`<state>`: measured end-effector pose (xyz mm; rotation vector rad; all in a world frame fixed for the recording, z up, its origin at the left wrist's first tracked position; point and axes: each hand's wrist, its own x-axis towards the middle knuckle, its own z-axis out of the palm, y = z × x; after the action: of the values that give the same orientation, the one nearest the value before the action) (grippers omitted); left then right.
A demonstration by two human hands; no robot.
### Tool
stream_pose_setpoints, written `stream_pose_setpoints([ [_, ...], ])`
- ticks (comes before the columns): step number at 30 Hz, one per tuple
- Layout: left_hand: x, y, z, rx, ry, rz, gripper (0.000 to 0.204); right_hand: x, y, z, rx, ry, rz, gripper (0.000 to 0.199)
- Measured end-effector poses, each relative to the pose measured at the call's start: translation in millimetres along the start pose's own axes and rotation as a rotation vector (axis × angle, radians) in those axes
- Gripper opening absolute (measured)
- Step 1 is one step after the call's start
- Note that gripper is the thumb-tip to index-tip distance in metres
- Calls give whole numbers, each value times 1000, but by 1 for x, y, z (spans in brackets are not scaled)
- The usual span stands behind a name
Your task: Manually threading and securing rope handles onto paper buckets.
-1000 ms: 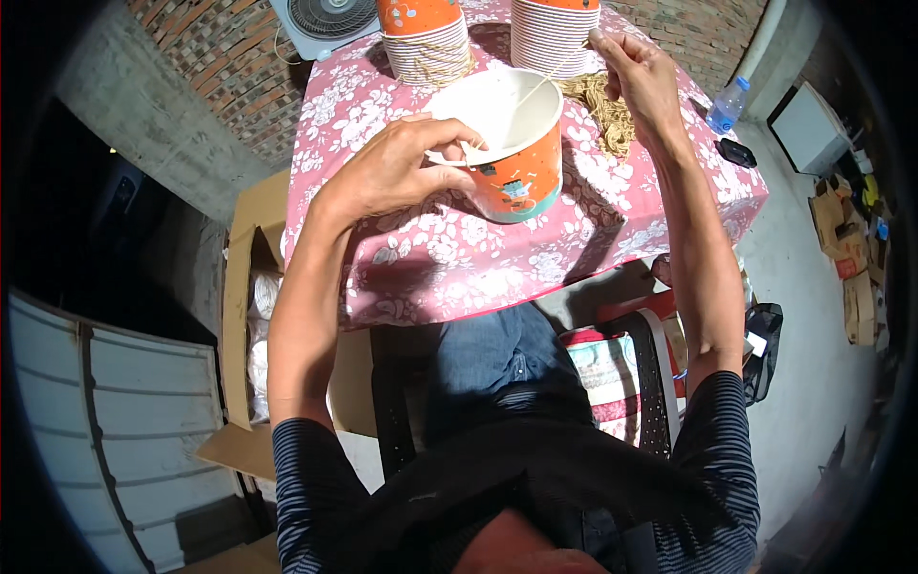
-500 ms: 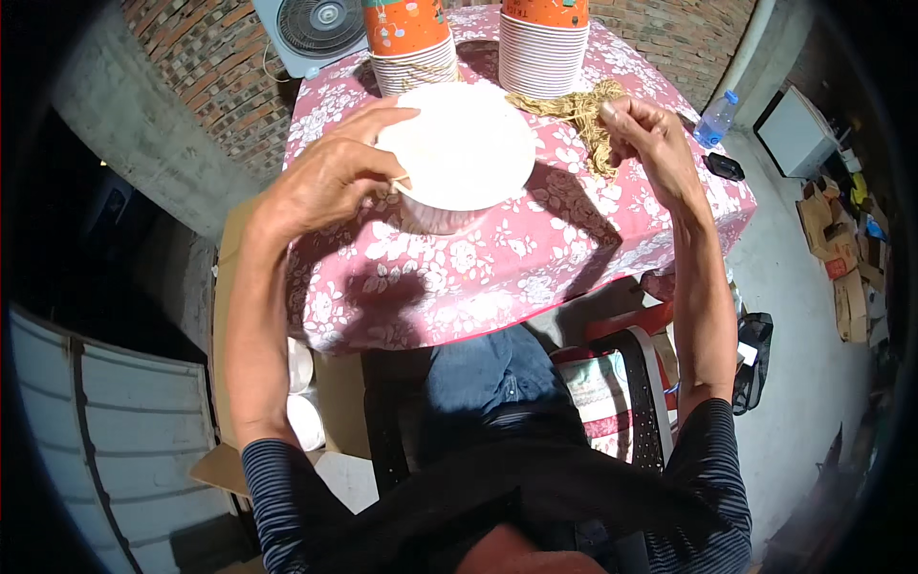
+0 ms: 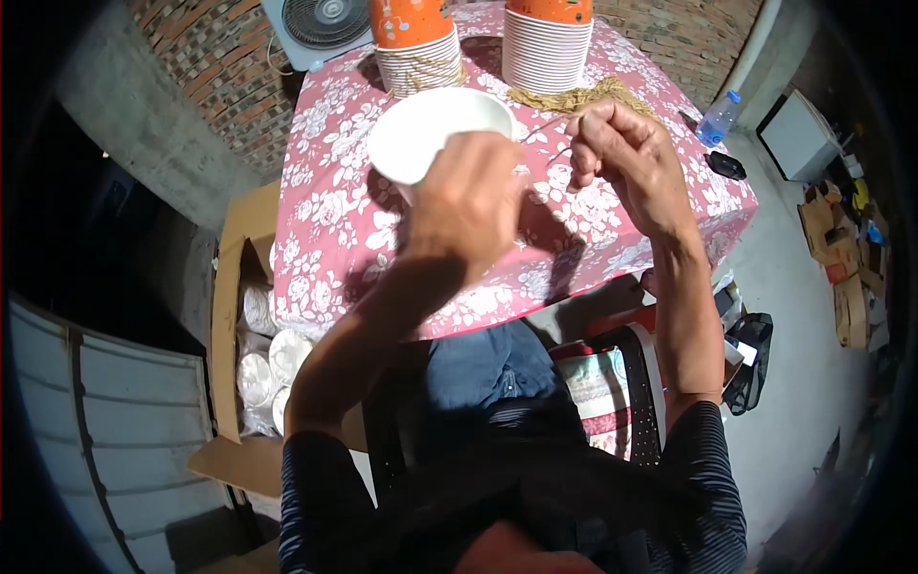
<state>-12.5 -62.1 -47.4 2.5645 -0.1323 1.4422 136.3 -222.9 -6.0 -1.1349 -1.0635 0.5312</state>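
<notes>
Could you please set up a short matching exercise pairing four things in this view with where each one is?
Things:
1. white paper cup
2. plastic water bottle
3. cardboard box
4. fan

Places:
A. on the floor left of the table
B. in the left hand
C. beyond the table's far left corner, by the brick wall
D. off the table's right edge, on the ground

Pairs: 1-B, 2-D, 3-A, 4-C
</notes>
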Motion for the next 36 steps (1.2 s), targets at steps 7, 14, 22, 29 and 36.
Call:
stream_pose_setpoints([
  [7, 36, -61, -52, 123, 60, -26, 8, -41, -13, -18, -181, 33, -22, 20],
  [14, 10, -125, -90, 78, -506, -6, 44, -65, -23, -48, 5, 400, -12, 34],
  [22, 7, -92, -88, 144, -634, 33, 23, -78, -22, -83, 291, 477, -327, 43],
  [29, 4, -25, -38, 92, -503, -38, 21, -84, -36, -47, -15, 432, -459, 44],
  [36, 10, 7, -1, 140, -458, -173, 29, -73, -40, -4, -423, 528, -655, 30],
])
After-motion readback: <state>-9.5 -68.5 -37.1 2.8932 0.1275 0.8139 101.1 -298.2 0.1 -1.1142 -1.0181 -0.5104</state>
